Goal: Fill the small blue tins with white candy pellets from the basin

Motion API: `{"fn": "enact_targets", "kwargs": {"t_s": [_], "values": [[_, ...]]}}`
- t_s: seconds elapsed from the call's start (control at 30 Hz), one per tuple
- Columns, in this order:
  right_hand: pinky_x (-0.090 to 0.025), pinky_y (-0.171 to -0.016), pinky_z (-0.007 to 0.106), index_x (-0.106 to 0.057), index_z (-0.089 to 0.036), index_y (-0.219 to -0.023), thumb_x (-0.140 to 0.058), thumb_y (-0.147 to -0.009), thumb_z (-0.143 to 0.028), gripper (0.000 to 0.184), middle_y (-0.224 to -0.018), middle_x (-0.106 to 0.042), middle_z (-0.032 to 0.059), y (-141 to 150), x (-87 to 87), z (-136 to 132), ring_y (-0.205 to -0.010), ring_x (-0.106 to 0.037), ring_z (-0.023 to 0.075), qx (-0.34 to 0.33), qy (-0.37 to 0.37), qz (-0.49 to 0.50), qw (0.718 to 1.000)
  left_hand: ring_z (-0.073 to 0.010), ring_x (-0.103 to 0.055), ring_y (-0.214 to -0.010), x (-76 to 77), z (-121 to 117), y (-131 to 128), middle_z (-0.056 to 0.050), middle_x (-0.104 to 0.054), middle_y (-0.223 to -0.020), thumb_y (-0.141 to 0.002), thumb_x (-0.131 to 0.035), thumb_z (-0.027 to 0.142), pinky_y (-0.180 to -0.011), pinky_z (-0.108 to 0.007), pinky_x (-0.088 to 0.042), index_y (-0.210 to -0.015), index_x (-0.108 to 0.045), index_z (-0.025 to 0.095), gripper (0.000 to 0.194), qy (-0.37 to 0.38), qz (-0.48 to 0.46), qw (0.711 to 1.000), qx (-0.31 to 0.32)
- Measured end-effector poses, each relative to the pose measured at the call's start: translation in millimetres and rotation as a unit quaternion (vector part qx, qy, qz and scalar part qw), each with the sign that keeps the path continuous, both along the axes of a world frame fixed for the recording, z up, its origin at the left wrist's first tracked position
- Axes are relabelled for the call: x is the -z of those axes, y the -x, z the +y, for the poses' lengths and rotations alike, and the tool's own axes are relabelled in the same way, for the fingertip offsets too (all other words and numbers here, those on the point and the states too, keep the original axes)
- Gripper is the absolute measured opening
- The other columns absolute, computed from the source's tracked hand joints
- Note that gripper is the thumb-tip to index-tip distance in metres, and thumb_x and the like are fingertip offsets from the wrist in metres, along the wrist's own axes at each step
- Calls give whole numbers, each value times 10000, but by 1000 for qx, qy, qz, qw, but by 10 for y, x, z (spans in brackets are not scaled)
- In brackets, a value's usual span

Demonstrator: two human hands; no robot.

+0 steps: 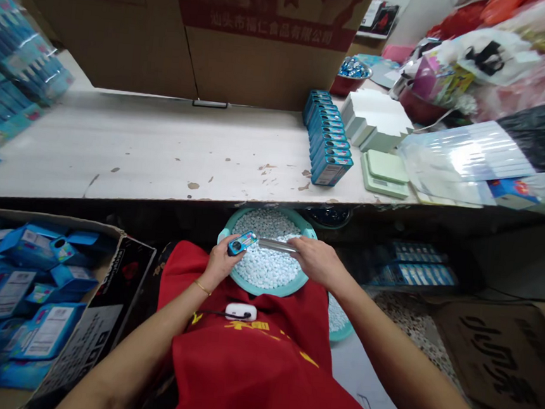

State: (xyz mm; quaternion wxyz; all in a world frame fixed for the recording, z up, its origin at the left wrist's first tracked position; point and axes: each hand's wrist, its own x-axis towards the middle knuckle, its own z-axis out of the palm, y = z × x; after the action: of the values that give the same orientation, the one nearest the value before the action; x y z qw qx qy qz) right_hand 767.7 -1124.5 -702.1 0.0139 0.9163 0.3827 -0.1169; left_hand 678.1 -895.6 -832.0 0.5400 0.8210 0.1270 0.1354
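Observation:
A teal basin full of small white pellets rests on my lap, over a red apron. My left hand is closed on a small blue tin lid above the pellets. My right hand is closed on the silvery tin tray, held level beside the lid. A row of blue tins stands on the worn white table in front of me.
Cardboard cartons line the back of the table. White box stacks, a green scale and plastic bags sit at right. A carton of blue boxes stands at my left. A second basin lies below right.

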Motion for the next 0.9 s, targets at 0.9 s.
{"fn": "enact_targets", "kwargs": {"t_s": [0.9], "values": [[-417,-850,297,-590,-195,-1094,-480,-846,-272,282,-1083,-646,62,24,172,1,-996,-576,191,67,-195,165,965,-201,-611,-877,-141,44,57,-72,-648,-965,-698,-640,287,-803,-322,-478,-1065,-575,157,395,-39,24,999,-24]]}}
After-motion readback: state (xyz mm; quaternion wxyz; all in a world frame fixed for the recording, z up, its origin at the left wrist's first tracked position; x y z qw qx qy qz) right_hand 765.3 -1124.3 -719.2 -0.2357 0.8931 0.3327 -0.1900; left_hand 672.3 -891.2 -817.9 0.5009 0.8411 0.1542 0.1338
